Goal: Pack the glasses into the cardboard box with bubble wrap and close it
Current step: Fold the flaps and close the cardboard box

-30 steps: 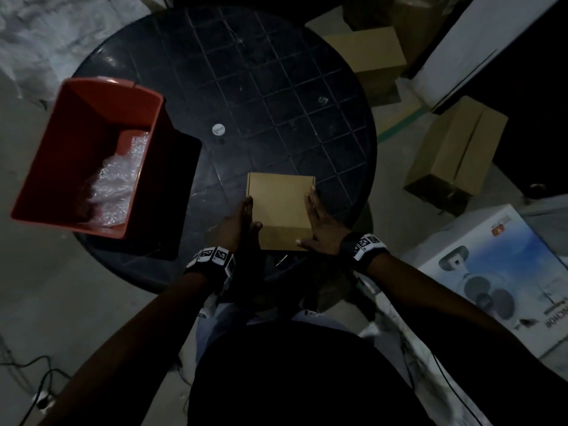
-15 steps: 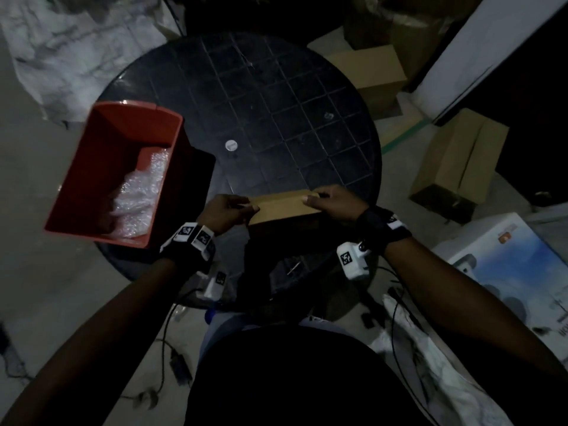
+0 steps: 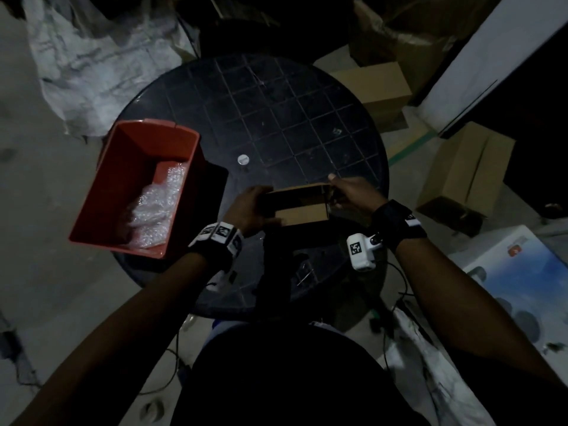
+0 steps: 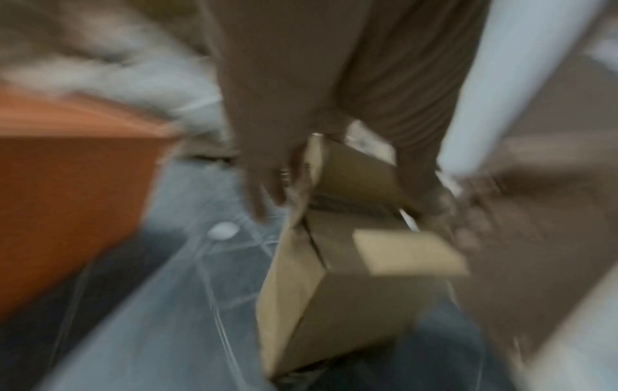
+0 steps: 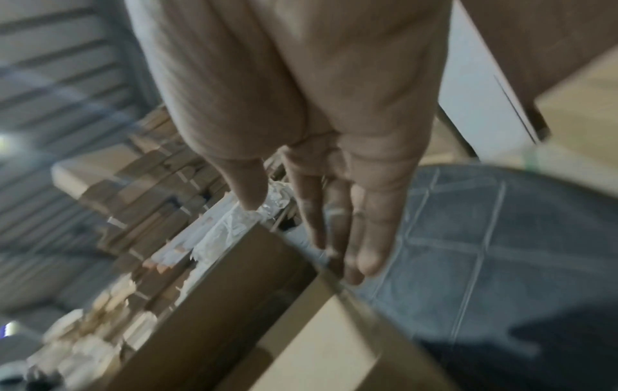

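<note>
A small brown cardboard box [image 3: 302, 207] is tipped up on its edge just above the round black table [image 3: 276, 118], between my two hands. My left hand [image 3: 252, 207] grips its left end, fingers on one face and thumb on the other, as the blurred left wrist view shows around the box [image 4: 334, 291]. My right hand [image 3: 350, 192] lies with straight fingers [image 5: 364, 254] against the box's right end [image 5: 267, 317]. A red plastic bin [image 3: 129, 167] at the table's left holds crumpled bubble wrap [image 3: 156, 204]. No glasses are visible.
A small white disc [image 3: 242, 159] lies mid-table. Cardboard cartons [image 3: 467, 176] [image 3: 378, 87] stand on the floor to the right, with a printed fan box [image 3: 522, 287] at lower right. White sacks [image 3: 92, 56] pile up at the far left.
The box lay flat on the table under both hands a second ago. It has since been raised and turned onto its edge, with the hands moved to its two ends.
</note>
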